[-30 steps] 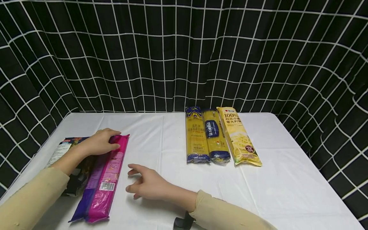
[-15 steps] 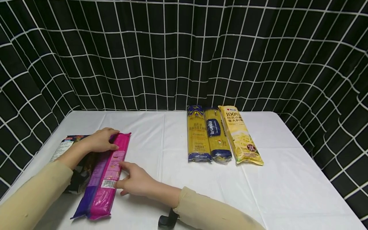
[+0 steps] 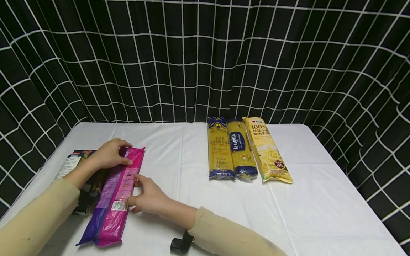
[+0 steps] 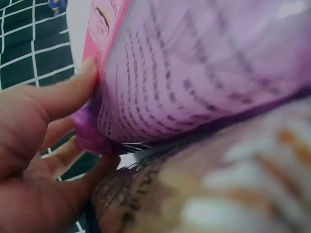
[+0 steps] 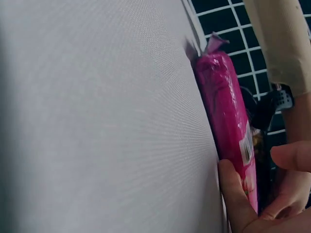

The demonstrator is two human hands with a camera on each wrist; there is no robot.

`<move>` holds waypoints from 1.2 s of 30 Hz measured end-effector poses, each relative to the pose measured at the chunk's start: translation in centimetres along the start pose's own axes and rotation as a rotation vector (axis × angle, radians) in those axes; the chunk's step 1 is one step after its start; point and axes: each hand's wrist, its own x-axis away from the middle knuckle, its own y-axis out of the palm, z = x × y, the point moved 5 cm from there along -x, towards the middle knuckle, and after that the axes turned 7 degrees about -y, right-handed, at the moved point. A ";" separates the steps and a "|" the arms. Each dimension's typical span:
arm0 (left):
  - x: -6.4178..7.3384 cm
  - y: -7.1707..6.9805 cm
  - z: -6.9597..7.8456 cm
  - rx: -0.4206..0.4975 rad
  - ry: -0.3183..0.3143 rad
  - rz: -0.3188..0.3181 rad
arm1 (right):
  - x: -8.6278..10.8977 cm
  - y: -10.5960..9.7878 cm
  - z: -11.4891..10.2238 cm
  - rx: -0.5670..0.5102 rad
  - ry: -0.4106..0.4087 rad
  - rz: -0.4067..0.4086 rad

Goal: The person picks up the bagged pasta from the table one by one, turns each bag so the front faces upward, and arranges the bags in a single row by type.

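A long pink and purple packet (image 3: 110, 206) lies on the left of the white table, its barcode side up. My left hand (image 3: 112, 153) grips its far end, thumb on the pink top. In the left wrist view, the thumb (image 4: 80, 90) presses one edge while other fingers reach around the end. My right hand (image 3: 150, 197) touches the packet's right side near the barcode with spread fingers. The right wrist view shows one finger (image 5: 234, 187) against the packet's side (image 5: 223, 102). Left of it, partly hidden under my left arm, is a dark printed packet (image 3: 68, 165).
Three yellow packets lie side by side at the back right: a blue-ended spaghetti packet (image 3: 221, 149), another with a dark blue label (image 3: 238, 149), and a pale yellow one (image 3: 267, 151). Black grid-patterned curtains (image 3: 179, 64) surround the table (image 3: 198, 213).
My right hand has moved left from beside the pink and purple packet until it touches the right side. The left hand stays at the far end; the packet has barely shifted.
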 end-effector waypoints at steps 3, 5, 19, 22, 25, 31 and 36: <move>0.1 -0.3 0.1 0.028 0.022 0.038 | -0.2 0.0 0.1 -0.058 -0.006 0.015; 0.2 -0.5 0.1 0.037 0.038 0.063 | -0.3 0.0 0.2 -0.089 0.000 0.033; 1.5 -2.4 2.1 0.191 0.067 0.221 | -0.7 -0.5 0.7 -0.175 -0.075 0.121; 1.5 -2.7 2.5 0.239 0.061 0.224 | -0.7 -0.9 0.5 -0.199 -0.084 0.126; 1.5 -2.8 2.7 0.296 0.052 0.211 | -0.6 -1.5 0.1 -0.199 -0.104 0.134; 1.2 -2.4 2.6 0.424 0.043 0.162 | -0.4 -2.8 -1.0 -0.180 -0.150 0.186; 0.6 -2.0 2.8 0.505 -0.005 0.112 | -0.5 -4.1 -1.8 -0.117 -0.194 0.227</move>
